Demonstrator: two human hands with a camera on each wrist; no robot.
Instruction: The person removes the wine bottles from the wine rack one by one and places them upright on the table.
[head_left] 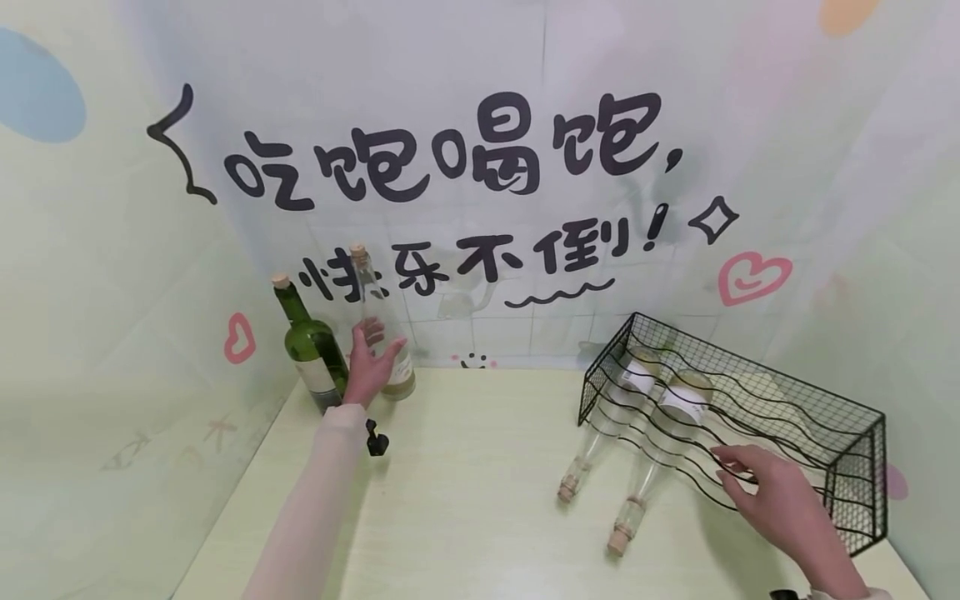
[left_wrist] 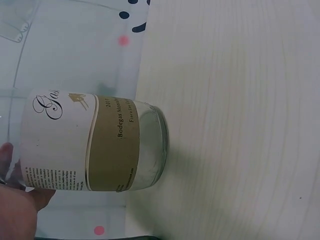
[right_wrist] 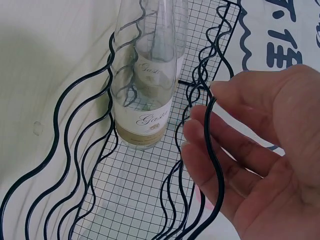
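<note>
My left hand [head_left: 369, 362] holds a clear corked glass bottle [head_left: 400, 385] round its body at the back left. In the left wrist view the bottle's white-and-tan label [left_wrist: 114, 145] faces the camera, and part of the fingers is hidden behind the glass. On the right, my right hand [head_left: 780, 500] grips a wavy front wire of a black wire bottle rack [head_left: 857, 475]; in the right wrist view the thumb and fingers lie on either side of that wire [right_wrist: 214, 160]. Two clear corked bottles, one farther left [head_left: 600, 421] and one beside it [head_left: 654, 467], lie in the rack, necks toward me.
A green corked bottle [head_left: 311, 342] stands just left of the held bottle. The pale wooden table [head_left: 465, 467] stretches between the hands. Behind it hangs a wall cover with large dark lettering [head_left: 510, 154]. A small black object [head_left: 377, 439] shows by the left wrist.
</note>
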